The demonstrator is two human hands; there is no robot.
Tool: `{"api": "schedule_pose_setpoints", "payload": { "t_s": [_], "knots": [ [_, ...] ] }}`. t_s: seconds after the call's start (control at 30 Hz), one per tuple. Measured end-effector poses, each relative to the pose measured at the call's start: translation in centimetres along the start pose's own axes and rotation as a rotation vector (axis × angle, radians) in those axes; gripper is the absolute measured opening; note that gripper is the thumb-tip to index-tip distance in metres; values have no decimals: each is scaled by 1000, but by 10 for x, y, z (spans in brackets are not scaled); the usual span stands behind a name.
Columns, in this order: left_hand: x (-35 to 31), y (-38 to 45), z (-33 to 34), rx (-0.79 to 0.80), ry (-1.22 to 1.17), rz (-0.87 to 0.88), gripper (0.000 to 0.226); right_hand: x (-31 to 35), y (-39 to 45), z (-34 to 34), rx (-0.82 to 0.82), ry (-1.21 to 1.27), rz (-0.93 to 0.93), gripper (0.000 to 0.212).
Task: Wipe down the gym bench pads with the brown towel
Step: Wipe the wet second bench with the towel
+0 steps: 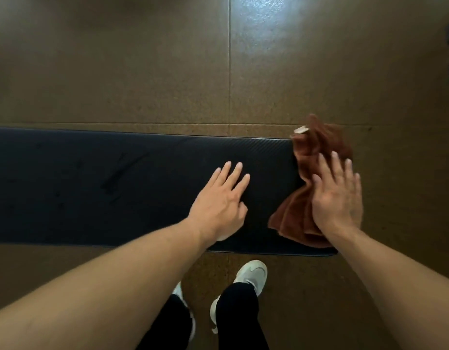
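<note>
One pad (117, 188) shows, streaked at its left; my right hand (337, 198) presses the brown towel (316, 157) flat-fingered over its right end; my left hand (218, 205) rests spread and empty; I judge most wiping remains.

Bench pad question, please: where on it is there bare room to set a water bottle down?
The bench pad is bare along its whole stretch left of the left hand, bordered by its far and near edges. The right end is crowded: the right hand presses flat on the brown towel draped over that end, leaving only a narrow strip between the hands.
</note>
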State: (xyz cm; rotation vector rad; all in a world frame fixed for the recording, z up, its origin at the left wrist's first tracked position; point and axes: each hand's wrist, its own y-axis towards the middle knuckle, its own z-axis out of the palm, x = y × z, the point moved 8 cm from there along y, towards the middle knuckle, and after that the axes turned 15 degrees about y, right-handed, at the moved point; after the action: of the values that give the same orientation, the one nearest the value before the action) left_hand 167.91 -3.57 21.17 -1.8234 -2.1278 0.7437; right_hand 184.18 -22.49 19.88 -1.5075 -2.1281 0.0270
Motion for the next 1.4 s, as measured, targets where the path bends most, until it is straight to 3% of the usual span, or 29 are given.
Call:
{"api": "schedule_pose_setpoints", "payload": {
  "t_s": [0.2,0.37,0.53,0.83,0.93,1.07,1.27,1.4],
  "knots": [
    [6,2,13,-33,77,18,69,-22,-31,-1,-91,301,196,57],
    [21,-7,24,-82,141,137,66,4,-44,13,-167,122,92,60],
    [88,-79,58,-160,130,155,64,133,-79,92,-72,43,-204,54],
    [313,-237,116,-178,273,49,68,409,-151,254,223,-5,-589,45],
    [337,-240,116,-194,298,44,68,444,-152,272,339,-111,-664,49],
    [332,-228,100,-243,295,78,68,433,-123,262,316,-214,-665,52],
    [280,-192,81,-234,265,96,66,359,-66,208,178,-156,-383,57],
    [240,-175,85,-188,235,70,67,253,-42,148,40,-120,-67,54]
  ]
}}
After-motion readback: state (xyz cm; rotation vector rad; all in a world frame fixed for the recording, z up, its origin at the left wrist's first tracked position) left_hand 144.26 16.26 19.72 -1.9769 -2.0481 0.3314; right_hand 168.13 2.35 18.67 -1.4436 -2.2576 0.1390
